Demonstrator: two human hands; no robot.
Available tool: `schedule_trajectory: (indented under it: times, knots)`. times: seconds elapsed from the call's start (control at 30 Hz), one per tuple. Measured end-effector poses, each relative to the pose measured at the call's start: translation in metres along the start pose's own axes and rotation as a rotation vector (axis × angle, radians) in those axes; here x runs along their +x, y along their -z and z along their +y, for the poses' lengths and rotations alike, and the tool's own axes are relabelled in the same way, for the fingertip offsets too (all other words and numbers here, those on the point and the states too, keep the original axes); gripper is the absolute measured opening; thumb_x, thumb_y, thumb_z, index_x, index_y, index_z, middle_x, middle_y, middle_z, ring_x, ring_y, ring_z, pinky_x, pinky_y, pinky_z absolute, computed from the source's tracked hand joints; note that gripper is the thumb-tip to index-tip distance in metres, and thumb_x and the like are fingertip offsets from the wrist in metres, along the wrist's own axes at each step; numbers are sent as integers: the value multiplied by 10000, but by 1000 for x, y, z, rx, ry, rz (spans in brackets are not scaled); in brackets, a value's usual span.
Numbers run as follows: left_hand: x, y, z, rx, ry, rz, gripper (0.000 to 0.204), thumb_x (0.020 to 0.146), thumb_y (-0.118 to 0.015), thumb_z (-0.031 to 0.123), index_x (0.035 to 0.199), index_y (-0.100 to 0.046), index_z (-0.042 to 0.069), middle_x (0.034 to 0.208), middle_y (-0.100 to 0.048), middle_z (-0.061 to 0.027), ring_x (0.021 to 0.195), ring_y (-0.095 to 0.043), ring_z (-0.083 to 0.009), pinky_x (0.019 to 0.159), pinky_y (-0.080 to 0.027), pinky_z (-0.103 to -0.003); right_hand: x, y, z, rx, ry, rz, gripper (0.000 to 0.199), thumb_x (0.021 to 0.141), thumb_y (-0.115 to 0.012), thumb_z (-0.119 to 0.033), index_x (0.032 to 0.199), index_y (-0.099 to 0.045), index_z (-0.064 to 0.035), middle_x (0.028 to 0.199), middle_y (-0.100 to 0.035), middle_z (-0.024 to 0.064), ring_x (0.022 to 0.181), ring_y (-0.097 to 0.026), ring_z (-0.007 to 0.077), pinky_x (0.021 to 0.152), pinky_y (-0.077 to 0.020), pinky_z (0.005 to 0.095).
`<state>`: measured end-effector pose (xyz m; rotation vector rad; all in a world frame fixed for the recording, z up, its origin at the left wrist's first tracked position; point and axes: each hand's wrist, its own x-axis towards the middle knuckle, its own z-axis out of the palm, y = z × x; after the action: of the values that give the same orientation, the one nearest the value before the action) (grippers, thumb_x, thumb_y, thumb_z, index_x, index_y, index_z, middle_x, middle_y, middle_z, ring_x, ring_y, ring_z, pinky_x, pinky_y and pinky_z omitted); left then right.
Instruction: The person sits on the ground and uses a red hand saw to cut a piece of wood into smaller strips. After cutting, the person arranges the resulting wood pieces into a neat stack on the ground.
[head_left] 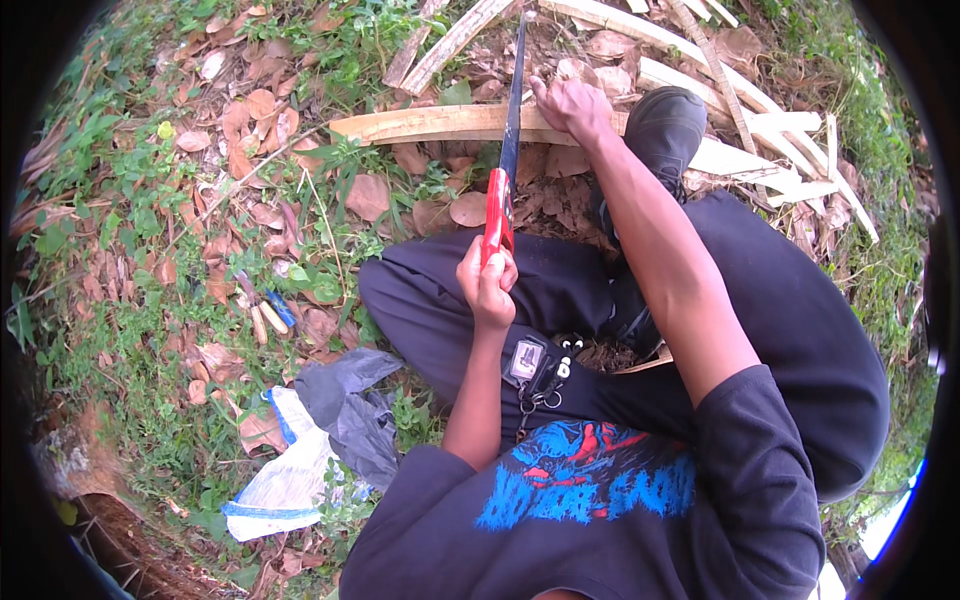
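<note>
My left hand is wrapped round the red handle of a handsaw. The saw's dark, narrow-looking blade points away from me and lies across a long pale wooden plank. Just right of the blade, my right hand is closed on the plank; its fingertips are partly hidden. My shoe rests at the plank's right end, which it covers.
Several cut wood strips lie in a heap at the far right. To my left, small hand tools with wooden and blue handles lie on the leafy ground, near grey and white plastic bags. A keyring pouch rests on my lap.
</note>
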<state>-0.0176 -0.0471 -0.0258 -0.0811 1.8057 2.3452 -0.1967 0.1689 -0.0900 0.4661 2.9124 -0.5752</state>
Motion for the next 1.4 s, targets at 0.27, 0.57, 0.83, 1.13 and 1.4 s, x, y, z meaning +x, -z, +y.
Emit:
schedule_trajectory:
  times: [0.27,0.57,0.83,1.13,1.4]
  knots:
    - [-11,-14,-6,54,-40,66,304,935,-426,253,737,-463,25,602,-422,-4,460,-332,-43,426,-238,-206,-2,0,-3,27,40,-2,562,984,-375,-460,668,-638,-77,702,-660,184,611,-662,310,554,-529,435]
    - [-30,-3,-1,59,-54,27,290,898,-430,245,690,-437,43,554,-385,13,441,-314,-47,441,-250,-219,7,-24,10,-34,119,154,457,955,-405,-433,738,-673,-133,645,-641,88,563,-625,265,500,-513,380]
    - [-19,1,-14,153,-64,-2,295,933,-429,59,1148,-539,-110,623,-495,-30,488,-442,-56,496,-377,-188,6,-8,6,135,69,113,501,934,-440,-395,545,-577,-110,529,-592,64,483,-584,246,419,-440,349]
    - [-25,-17,-7,101,-18,67,241,895,-410,195,751,-458,8,551,-375,4,456,-335,-58,437,-244,-231,22,-57,21,120,200,445,484,931,-447,-368,558,-607,-105,563,-632,127,490,-612,304,467,-473,472]
    - [-28,-32,-17,-112,-17,6,175,814,-468,165,761,-467,-1,624,-428,-29,473,-336,-55,423,-245,-211,50,-96,56,25,470,780,291,895,-520,-210,685,-642,-51,637,-641,138,619,-633,315,555,-482,463]
